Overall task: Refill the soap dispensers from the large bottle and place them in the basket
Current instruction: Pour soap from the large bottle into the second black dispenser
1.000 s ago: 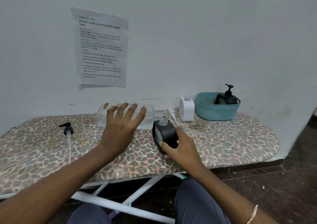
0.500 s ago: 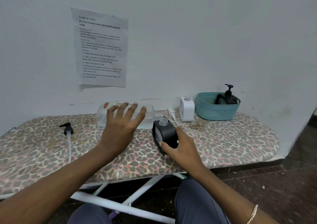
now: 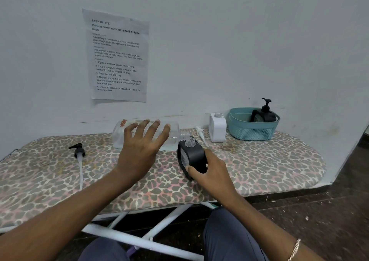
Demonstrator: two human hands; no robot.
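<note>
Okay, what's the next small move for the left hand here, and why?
Probably close the left hand around the large bottle lying on its side behind its spread fingers, then lift it. The right hand grips the black dispenser, whose neck is open, ready for filling.

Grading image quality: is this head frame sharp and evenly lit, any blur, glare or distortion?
Head view: light soft and even, no glare; the wall sheet reads legibly; the left hand is sharp; wide-angle stretch enlarges the left forearm at bottom.
</note>
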